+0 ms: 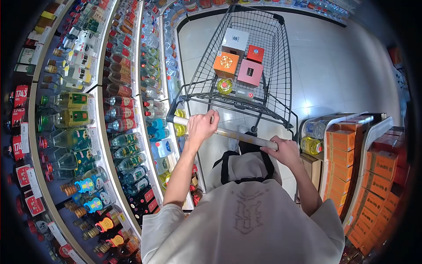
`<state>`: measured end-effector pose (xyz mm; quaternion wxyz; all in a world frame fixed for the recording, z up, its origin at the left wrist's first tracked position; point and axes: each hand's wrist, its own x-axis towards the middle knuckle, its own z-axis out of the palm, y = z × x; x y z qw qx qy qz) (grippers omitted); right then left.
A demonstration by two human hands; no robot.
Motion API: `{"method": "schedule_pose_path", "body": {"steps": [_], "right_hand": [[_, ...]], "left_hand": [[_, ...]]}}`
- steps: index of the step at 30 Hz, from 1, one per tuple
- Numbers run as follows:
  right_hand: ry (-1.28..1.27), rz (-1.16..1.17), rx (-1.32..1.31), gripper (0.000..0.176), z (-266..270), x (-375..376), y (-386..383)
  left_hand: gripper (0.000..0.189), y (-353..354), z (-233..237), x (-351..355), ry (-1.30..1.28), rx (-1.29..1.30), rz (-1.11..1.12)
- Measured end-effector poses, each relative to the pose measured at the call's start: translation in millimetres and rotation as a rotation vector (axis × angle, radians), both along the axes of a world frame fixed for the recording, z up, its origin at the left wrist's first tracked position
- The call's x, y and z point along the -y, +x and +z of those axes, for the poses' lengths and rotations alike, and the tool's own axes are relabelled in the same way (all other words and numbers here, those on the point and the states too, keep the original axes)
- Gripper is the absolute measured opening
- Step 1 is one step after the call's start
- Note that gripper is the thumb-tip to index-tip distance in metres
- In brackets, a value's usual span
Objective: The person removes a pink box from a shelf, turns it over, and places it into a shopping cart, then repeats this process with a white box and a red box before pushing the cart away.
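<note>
Both my hands are on the pale handle (244, 137) of a black wire shopping cart (278, 57). Near the handle's left end, my left hand (202, 125) is wrapped round the bar. My right hand (282, 151) grips it close to the right end. Inside the cart lie a white box (235, 41), an orange box (226, 64), a small red box (255, 54) and a pink box (250, 72). A bottle of yellow liquid (224, 86) and a clear bottle with a red cap (243, 93) are at the cart's near end.
Shelves of bottles (125, 108) run along the left side, close to my left arm. At the right stand shelves with orange boxes (341, 140) and a yellow oil bottle (311, 145). Tiled floor (316, 79) shows right of the cart. More bottles (314, 9) line the far edge.
</note>
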<state>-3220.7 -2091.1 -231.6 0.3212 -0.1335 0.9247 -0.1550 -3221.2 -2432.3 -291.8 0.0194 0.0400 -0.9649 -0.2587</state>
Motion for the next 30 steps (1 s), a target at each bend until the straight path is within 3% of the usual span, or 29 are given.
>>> {"method": "schedule_pose_path", "body": {"steps": [9,13,16,21,30], "right_hand": [[-0.01,-0.032,0.118,0.067,-17.7,18.0,-93.0],[0.017,-0.032,0.346,0.074,-19.3,23.9,-147.1],[-0.001,-0.057,0.537,0.075,-26.6,30.9,-189.7],[-0.064,-0.064,0.58,0.074,-35.3,36.5,-239.5],[-0.155,-0.112,0.407,0.068,-56.6,75.9,-317.9]], "left_hand": [[0.027,-104.3,-7.4,20.3,0.023,0.037,-0.08],[0.033,-154.3,-11.1,25.6,0.05,0.025,-0.133],[0.027,-196.4,-18.8,37.0,-0.012,0.044,-0.138],[0.03,-262.6,-19.6,45.3,-0.016,0.112,-0.188],[0.038,-396.4,-35.7,81.8,-0.042,0.129,-0.318]]}}
